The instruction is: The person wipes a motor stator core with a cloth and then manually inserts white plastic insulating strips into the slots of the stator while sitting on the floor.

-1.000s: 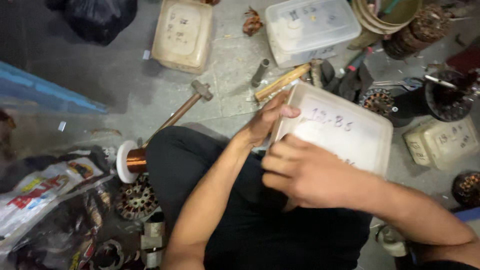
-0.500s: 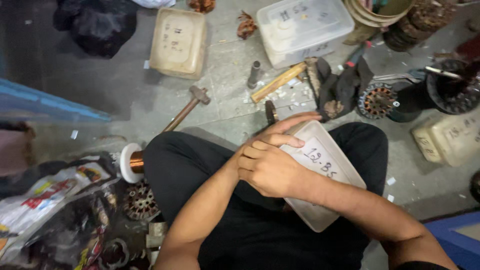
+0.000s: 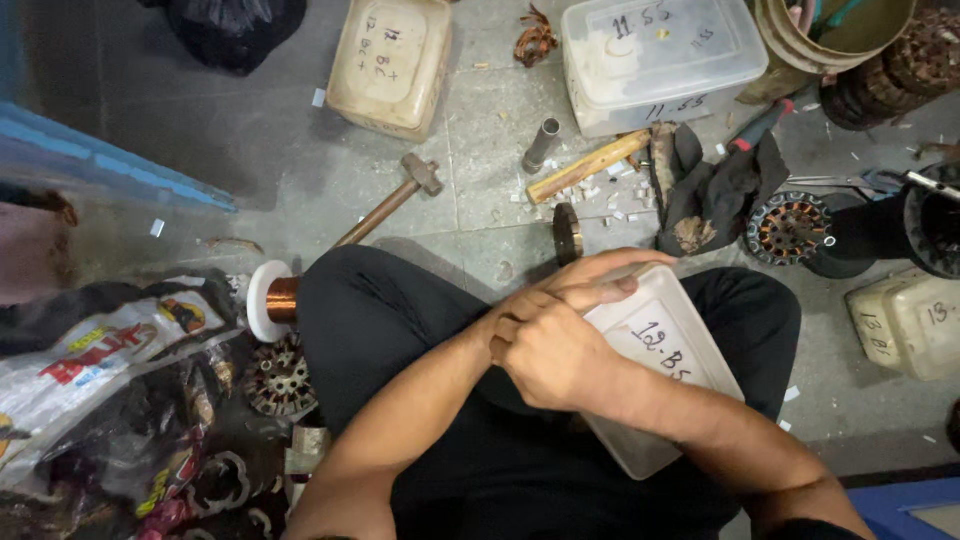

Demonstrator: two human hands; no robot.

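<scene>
Hands: I read right hand folded over left hand, both gripping lidded white plastic box at frame centre, resting on lap | Progress: I judge lid seated, box not yet set down | Surroundings: hammer upper centre, copper wire spool left.
</scene>
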